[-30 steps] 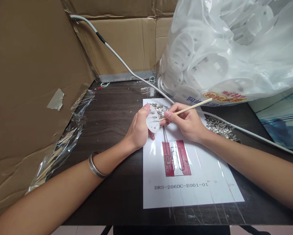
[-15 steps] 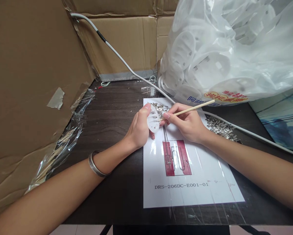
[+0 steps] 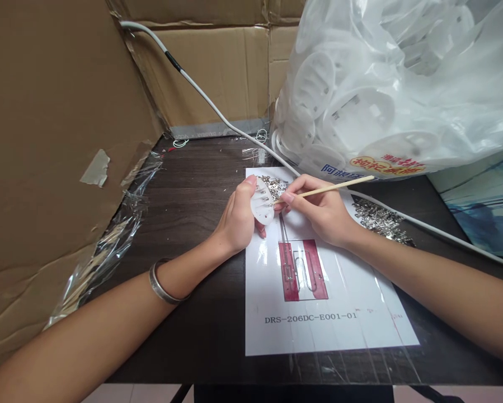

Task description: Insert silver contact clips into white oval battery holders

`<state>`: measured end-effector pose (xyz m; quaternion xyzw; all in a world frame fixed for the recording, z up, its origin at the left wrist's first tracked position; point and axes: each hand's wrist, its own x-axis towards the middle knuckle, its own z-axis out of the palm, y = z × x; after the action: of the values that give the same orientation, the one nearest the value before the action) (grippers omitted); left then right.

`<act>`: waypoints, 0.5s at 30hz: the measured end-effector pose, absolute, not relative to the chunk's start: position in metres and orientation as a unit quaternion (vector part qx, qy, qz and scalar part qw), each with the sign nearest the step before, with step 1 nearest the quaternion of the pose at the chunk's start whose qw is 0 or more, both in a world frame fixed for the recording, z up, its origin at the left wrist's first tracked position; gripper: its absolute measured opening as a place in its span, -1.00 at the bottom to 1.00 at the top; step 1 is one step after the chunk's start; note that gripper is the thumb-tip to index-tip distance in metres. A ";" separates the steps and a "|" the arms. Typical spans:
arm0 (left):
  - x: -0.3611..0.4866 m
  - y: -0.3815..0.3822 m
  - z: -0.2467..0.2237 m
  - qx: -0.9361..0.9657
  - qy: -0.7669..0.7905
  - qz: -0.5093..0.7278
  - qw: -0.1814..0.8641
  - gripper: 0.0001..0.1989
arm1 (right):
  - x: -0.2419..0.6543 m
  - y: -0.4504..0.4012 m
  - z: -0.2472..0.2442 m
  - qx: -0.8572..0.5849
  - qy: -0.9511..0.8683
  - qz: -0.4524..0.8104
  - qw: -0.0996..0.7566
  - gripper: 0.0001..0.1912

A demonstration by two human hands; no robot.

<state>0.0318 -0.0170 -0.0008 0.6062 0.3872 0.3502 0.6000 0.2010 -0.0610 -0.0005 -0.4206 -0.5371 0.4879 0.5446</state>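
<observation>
My left hand (image 3: 239, 215) is closed on the edge of a white plastic disc (image 3: 261, 210), which it holds tilted above the printed sheet (image 3: 276, 336). Small metal pieces sit in a row on the disc's face. Between the fingers of my right hand (image 3: 314, 207) is a thin wooden stick (image 3: 339, 185), its tip at the disc's right edge; whether it touches a metal piece I cannot tell. Just behind the disc lies a small pile of metal clips (image 3: 273, 186), partly hidden by the disc and my fingers.
A large clear bag (image 3: 360, 134) full of similar white discs stands at the back right. Another heap of metal clips (image 3: 381, 219) lies beyond my right forearm. A white cable (image 3: 217, 112) crosses the dark table (image 3: 179, 336). Cardboard walls (image 3: 217, 78) enclose the left and back.
Both hands stay nearly in place. The disc has shifted slightly up and left, and the stick's far end has moved a little right and down.
</observation>
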 end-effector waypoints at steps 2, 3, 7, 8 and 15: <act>0.033 -0.017 0.001 0.577 0.387 0.355 0.626 -0.41 | 0.203 -0.060 -0.003 -0.411 -0.523 0.507 0.549 -0.68; 0.033 -0.017 0.001 0.571 0.387 0.356 0.630 -0.41 | 0.204 -0.059 -0.004 -0.406 -0.519 0.513 0.550 -0.70; 0.034 -0.017 0.002 0.568 0.387 0.356 0.634 -0.39 | 0.205 -0.058 -0.005 -0.396 -0.512 0.526 0.552 -0.77; 0.033 -0.017 0.002 0.568 0.388 0.355 0.633 -0.38 | 0.205 -0.058 -0.005 -0.399 -0.511 0.524 0.552 -0.77; 0.033 -0.016 0.000 0.578 0.389 0.352 0.625 -0.36 | 0.202 -0.059 -0.002 -0.414 -0.523 0.503 0.549 -0.74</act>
<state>0.0328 -0.0158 -0.0002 0.5779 0.3894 0.3523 0.6247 0.2019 -0.0594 -0.0016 -0.4144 -0.5231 0.5032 0.5490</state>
